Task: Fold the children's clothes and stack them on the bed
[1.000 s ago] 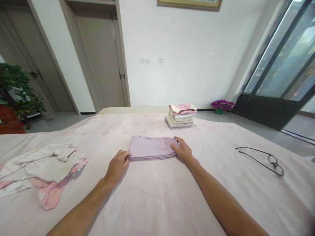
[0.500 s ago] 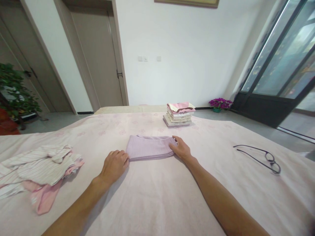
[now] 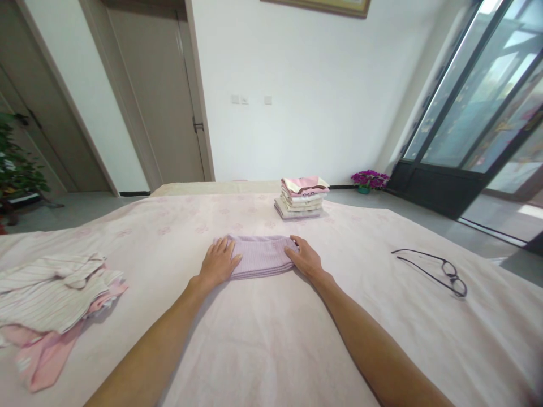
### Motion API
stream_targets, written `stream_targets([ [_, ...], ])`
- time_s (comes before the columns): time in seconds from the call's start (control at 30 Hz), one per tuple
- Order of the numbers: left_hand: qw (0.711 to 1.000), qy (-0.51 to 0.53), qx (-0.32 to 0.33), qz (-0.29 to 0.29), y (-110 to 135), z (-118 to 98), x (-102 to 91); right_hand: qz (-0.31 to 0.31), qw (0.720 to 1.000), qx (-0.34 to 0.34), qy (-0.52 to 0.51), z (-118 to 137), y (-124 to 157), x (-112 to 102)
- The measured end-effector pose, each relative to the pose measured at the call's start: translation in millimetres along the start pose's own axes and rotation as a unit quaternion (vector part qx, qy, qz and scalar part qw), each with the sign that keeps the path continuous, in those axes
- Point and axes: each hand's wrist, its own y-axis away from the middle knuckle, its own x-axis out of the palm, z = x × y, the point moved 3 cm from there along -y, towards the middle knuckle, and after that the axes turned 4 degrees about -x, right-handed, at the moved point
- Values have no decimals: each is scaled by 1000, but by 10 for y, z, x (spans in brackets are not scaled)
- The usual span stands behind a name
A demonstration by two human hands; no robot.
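Observation:
A folded lilac ribbed garment [image 3: 261, 257] lies in front of me on the pale pink bedsheet [image 3: 263, 333]. My left hand [image 3: 219, 261] rests on its left end, palm down, fingers spread and thumb out to the right. At the opposite end my right hand [image 3: 306, 257] holds the edge, thumb on top and fingers curled at the far corner; the undersides of the fingers are hidden. Beyond the garment stands a stack of folded clothes [image 3: 301, 198], white and pink.
Striped white and pink clothes [image 3: 55, 294] lie loosely heaped at the left. A pair of glasses [image 3: 452, 277] sits with its arms unfolded on the right. Past the bed are purple flowers [image 3: 370, 179], a glass door [image 3: 458, 113] and a closed door [image 3: 156, 96].
My left hand has moved from the garment's left edge onto its top, its fingers opening out. My right hand stays at the right end. The view has shifted slightly.

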Motion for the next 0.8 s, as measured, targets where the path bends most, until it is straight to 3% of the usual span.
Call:
stream_targets([
  [0.13, 999, -48, -2, 7, 26, 35, 78, 7, 1000, 15, -7, 9, -8, -20],
  [0.27, 998, -62, 0, 8, 29, 30, 72, -47, 998, 0, 52, 182, 0, -145],
  [0.37, 995, -96, -2, 12, 24, 25, 83, -83, 984, -103, 116, 481, 47, -212],
  [0.5, 991, -134, -4, 18, 9, 48, 130, -46, 954, -252, 157, 776, 145, -66],
  [0.67, 989, -147, -7, 27, 1, 65, 153, 40, 936, -270, 222, 602, 160, 244],
  [0.8, 989, -143, -8, 30, 15, 49, 128, 61, 935, -258, 235, 454, 132, 298],
])
